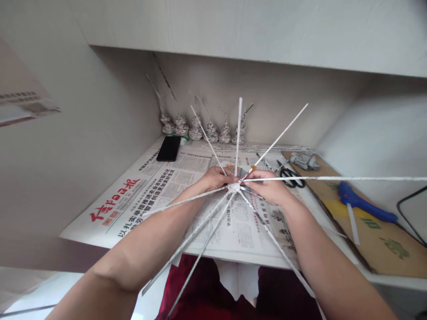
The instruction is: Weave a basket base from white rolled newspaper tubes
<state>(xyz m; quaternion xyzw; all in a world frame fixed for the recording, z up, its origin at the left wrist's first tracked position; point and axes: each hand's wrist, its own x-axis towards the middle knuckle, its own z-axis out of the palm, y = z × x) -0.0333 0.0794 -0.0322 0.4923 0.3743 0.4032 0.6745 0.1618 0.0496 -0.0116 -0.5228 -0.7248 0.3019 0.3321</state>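
Observation:
Several rolled newspaper sticks fan out like spokes from a small woven paper hub (234,188), held above the desk. My left hand (218,178) is closed at the hub's upper left, thumb and fingers pinching the stick bases. From the other side my right hand (267,184) grips the base of a paper stick (327,178) that stretches far to the right. Other sticks point up, and some run down past my forearms towards my lap. The fingertips of both hands are partly hidden behind the hub and sticks.
Newspaper (147,195) covers the desk. A phone (168,149) lies at the left; several woven paper gourds (203,128) line the back wall beside loose paper sticks (267,149). At the right are scissors (291,174), cardboard (393,235) and a blue glue gun (363,203). A shelf (253,31) overhangs.

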